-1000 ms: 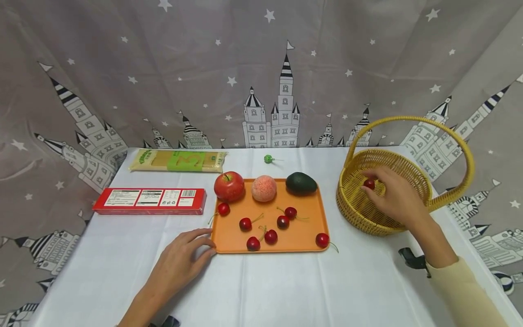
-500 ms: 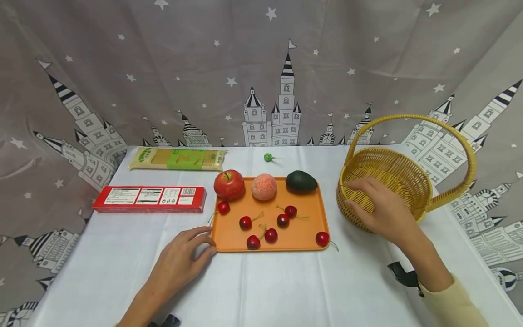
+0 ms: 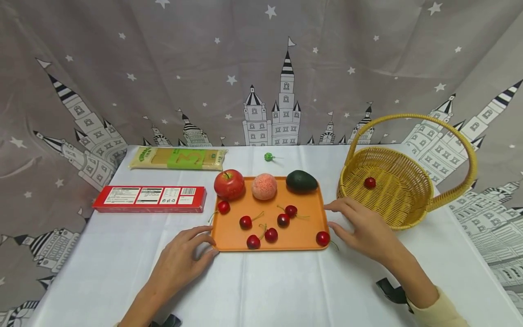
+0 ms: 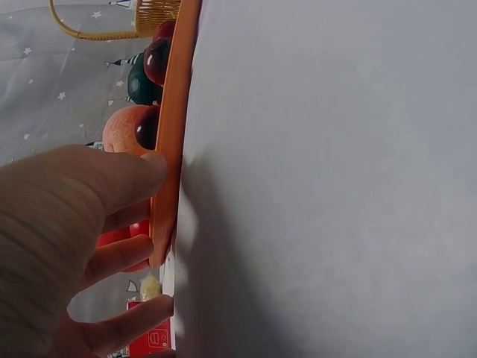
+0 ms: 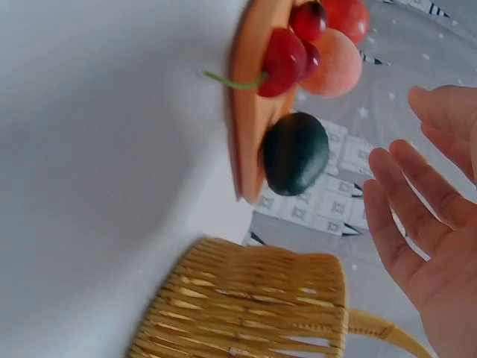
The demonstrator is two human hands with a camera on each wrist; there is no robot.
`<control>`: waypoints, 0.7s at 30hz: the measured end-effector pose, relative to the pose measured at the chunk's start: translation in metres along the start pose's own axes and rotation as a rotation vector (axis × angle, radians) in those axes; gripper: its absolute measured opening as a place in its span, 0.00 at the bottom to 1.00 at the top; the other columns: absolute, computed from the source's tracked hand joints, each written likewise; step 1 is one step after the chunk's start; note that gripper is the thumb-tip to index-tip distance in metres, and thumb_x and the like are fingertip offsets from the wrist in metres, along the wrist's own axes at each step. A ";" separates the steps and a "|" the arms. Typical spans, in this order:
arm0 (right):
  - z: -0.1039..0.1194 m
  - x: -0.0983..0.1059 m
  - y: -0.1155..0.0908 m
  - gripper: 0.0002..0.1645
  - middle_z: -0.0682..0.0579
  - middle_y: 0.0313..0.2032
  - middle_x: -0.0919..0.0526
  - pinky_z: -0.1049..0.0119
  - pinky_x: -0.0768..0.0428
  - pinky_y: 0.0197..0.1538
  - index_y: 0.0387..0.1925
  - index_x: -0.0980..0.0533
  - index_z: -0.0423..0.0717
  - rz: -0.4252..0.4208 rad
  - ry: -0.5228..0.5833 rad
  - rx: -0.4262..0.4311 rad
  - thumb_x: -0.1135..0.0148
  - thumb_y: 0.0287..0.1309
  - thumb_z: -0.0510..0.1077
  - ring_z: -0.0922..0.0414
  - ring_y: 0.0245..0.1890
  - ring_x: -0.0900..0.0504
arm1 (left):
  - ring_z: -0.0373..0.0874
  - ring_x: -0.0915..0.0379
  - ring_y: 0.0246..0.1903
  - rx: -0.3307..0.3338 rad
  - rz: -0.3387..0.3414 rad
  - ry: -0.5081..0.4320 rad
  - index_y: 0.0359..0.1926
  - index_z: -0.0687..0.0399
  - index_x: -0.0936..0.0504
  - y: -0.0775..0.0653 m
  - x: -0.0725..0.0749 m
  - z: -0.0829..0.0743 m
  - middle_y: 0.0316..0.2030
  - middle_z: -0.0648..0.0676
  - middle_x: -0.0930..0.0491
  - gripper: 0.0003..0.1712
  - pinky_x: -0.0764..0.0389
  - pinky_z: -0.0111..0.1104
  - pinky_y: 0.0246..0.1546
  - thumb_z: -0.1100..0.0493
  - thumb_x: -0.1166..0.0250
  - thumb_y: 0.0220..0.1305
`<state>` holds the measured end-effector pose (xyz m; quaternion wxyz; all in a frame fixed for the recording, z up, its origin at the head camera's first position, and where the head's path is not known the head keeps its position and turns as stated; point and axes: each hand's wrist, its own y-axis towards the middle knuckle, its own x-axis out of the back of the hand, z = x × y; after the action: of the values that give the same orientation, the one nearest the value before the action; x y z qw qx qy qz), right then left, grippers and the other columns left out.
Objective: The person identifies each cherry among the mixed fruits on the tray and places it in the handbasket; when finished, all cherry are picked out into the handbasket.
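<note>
The orange tray (image 3: 301, 231) is located at the centre of the white tablecloth (image 3: 261, 290). The left hand (image 3: 177, 261) is positioned at its front left corner, fingers loosely bent and separated, with the thumb and fingertips at the rim. The right hand (image 3: 365, 229) is positioned between the tray and the yellow wicker basket (image 3: 390, 199), with fingers spread and nothing held; its fingertips overlap the right tray edge in the head view, but contact cannot be confirmed. Seven red cherries (image 3: 271, 235) with stems are distributed on the tray: one at the left rim, one near the front right corner with its stem extending past the rim, and five between them. A single red cherry (image 3: 369, 182) rests on the basket floor, toward the rear left; the basket handle stands raised. Along the rear of the tray, from left to right, are a red apple (image 3: 229, 185), a peach (image 3: 263, 186) and a dark green avocado (image 3: 301, 181). Left of the tray lies a red box (image 3: 150, 199) with white label panels; behind it lies a yellow packet (image 3: 159, 159) with a green band. A small green ball (image 3: 268, 157) with a thin stem lies behind the peach.
</note>
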<state>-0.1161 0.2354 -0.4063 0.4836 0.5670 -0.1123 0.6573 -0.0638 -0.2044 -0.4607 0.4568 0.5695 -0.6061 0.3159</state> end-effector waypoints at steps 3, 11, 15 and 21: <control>0.001 -0.009 -0.004 0.29 0.58 0.54 0.14 0.53 0.09 0.54 0.57 0.17 0.54 0.052 0.020 -0.006 0.15 0.54 0.40 0.56 0.53 0.13 | 0.59 0.19 0.61 0.001 -0.004 -0.001 0.41 0.44 0.09 0.000 -0.001 0.000 0.61 0.55 0.14 0.15 0.17 0.59 0.62 0.52 0.14 0.55; 0.001 -0.029 -0.009 0.17 0.62 0.51 0.15 0.60 0.11 0.50 0.53 0.15 0.56 0.224 0.036 -0.040 0.21 0.64 0.45 0.62 0.45 0.15 | 0.58 0.19 0.60 -0.007 -0.016 0.007 0.39 0.43 0.10 0.000 -0.001 0.000 0.60 0.55 0.14 0.14 0.17 0.59 0.62 0.50 0.15 0.55; 0.000 -0.034 -0.009 0.14 0.65 0.49 0.16 0.64 0.14 0.45 0.50 0.15 0.60 0.279 0.018 -0.051 0.23 0.65 0.44 0.65 0.44 0.18 | 0.58 0.19 0.61 -0.003 -0.011 0.004 0.39 0.43 0.10 0.000 -0.001 -0.001 0.61 0.55 0.14 0.13 0.17 0.59 0.62 0.50 0.15 0.56; -0.001 -0.040 -0.011 0.15 0.65 0.49 0.16 0.62 0.13 0.48 0.50 0.15 0.61 0.324 0.020 -0.077 0.23 0.63 0.44 0.66 0.44 0.19 | 0.58 0.19 0.61 0.008 -0.009 0.005 0.38 0.42 0.11 -0.001 -0.001 -0.002 0.61 0.55 0.14 0.13 0.17 0.59 0.62 0.51 0.15 0.55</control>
<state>-0.1126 0.2213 -0.4447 0.3939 0.5159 -0.2222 0.7275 -0.0627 -0.2021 -0.4604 0.4574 0.5733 -0.6011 0.3175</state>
